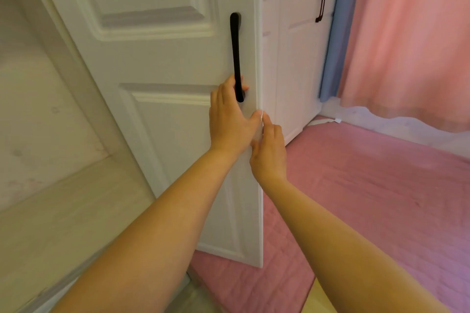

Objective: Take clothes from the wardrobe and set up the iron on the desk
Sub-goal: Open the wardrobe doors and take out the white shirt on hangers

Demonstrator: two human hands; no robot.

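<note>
Both hands on the open wardrobe door, no clothes or iron in sight yet.

The wardrobe door [157, 63] stands swung out over the pink floor mat [368, 198], its free edge towards the camera. The left hand [230, 119] has its fingers hooked behind the lower end of the black bar handle [236, 58], thumb lying open against the panel near the door's edge; the right hand [268, 150] curls its fingers round that free edge just below. The door looks a stiff, hinged panel, fairly light, that should swing rather than lift, and the handle or the free edge gives the best leverage. The wardrobe's pale interior [50, 134] shows bare shelf and wall at left. A second door with a dark handle [321, 6] stays shut by the blue and pink curtains [407, 33].
</note>
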